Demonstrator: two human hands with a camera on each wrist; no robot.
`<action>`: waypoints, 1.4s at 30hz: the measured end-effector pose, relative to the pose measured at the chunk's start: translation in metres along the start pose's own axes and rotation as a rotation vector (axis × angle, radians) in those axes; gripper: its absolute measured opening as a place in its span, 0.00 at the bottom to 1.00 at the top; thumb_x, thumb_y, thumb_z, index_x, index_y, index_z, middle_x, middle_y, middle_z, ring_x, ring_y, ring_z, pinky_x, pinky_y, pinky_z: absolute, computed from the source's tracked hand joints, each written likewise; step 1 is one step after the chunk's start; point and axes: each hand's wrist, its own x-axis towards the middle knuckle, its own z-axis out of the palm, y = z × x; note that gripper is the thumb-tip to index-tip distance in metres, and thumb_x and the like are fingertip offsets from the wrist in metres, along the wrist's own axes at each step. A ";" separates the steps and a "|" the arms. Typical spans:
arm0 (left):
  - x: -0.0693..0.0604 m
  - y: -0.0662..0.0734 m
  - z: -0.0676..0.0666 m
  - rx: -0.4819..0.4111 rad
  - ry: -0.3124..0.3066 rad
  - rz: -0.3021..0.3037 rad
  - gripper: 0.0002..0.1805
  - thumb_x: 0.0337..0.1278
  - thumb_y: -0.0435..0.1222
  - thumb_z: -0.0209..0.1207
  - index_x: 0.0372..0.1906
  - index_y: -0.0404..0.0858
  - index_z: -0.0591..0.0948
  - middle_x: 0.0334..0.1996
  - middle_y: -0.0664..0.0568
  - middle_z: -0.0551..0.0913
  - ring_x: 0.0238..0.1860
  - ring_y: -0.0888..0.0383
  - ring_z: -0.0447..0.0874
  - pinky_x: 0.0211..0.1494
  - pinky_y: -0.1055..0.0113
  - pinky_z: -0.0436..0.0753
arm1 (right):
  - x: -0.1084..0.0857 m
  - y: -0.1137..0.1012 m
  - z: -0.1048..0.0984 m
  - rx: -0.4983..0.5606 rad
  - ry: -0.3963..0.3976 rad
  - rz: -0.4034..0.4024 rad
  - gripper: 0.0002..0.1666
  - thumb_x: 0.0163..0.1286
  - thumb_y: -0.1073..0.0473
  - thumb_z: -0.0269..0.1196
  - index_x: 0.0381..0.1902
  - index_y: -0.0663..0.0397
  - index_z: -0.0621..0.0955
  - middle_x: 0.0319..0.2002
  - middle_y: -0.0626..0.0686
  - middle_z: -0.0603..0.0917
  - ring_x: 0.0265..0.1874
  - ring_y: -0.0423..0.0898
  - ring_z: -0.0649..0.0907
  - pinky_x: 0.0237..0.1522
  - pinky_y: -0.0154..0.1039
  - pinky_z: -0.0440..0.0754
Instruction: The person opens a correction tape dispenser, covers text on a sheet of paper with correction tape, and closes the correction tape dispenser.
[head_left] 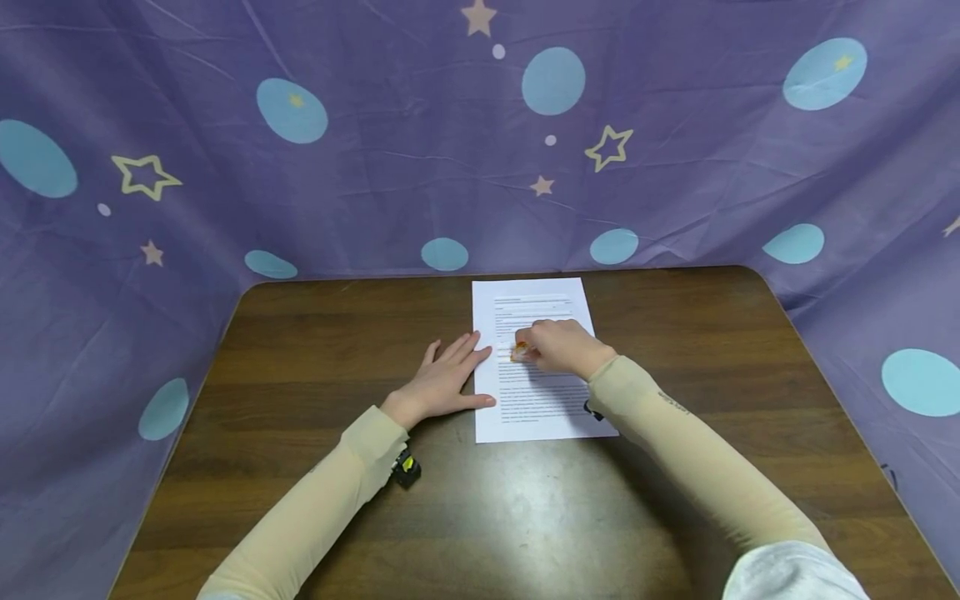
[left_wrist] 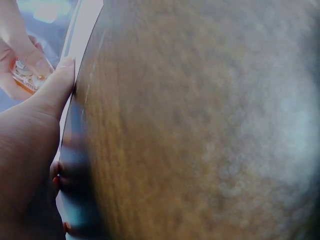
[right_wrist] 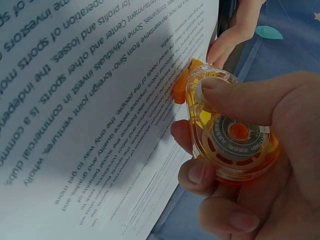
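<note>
Left hand (head_left: 446,383): fingers spread wide and straight, index and thumb tips over the left edge of the sheet (head_left: 536,400), likely to keep it from sliding.
Right hand (head_left: 566,346): fingers curled round the correction tape (right_wrist: 227,145), thumb against its broad face, probably for firm control of the angle.
Correction tape: held over the middle of the sheet, orange tip (right_wrist: 181,87) turned toward the print.
Sheet: flat near the far edge of the counter (head_left: 300,350).
Print: "operation of sports", "joint ventures, wholly", "way to get more".
Reel (right_wrist: 239,132): ringed with lettering, too small to read surely.
</note>
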 end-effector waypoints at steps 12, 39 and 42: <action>0.001 -0.001 0.002 0.002 -0.009 -0.008 0.52 0.66 0.68 0.56 0.85 0.46 0.54 0.85 0.47 0.41 0.85 0.50 0.37 0.80 0.35 0.38 | -0.007 0.025 0.000 0.214 0.012 0.001 0.07 0.76 0.52 0.67 0.47 0.44 0.88 0.43 0.45 0.89 0.39 0.41 0.83 0.45 0.48 0.83; 0.000 0.001 0.000 -0.012 0.008 0.006 0.52 0.66 0.66 0.58 0.84 0.42 0.57 0.85 0.43 0.44 0.85 0.46 0.40 0.79 0.34 0.40 | -0.032 0.048 -0.005 0.154 0.028 0.046 0.08 0.74 0.52 0.68 0.47 0.44 0.88 0.40 0.48 0.86 0.36 0.45 0.80 0.39 0.50 0.80; -0.001 0.001 0.000 -0.014 0.004 0.005 0.53 0.66 0.67 0.58 0.84 0.43 0.57 0.85 0.43 0.44 0.85 0.47 0.40 0.79 0.34 0.40 | -0.034 0.051 -0.005 0.143 0.028 0.044 0.09 0.74 0.53 0.68 0.48 0.45 0.88 0.40 0.49 0.86 0.37 0.46 0.81 0.39 0.51 0.80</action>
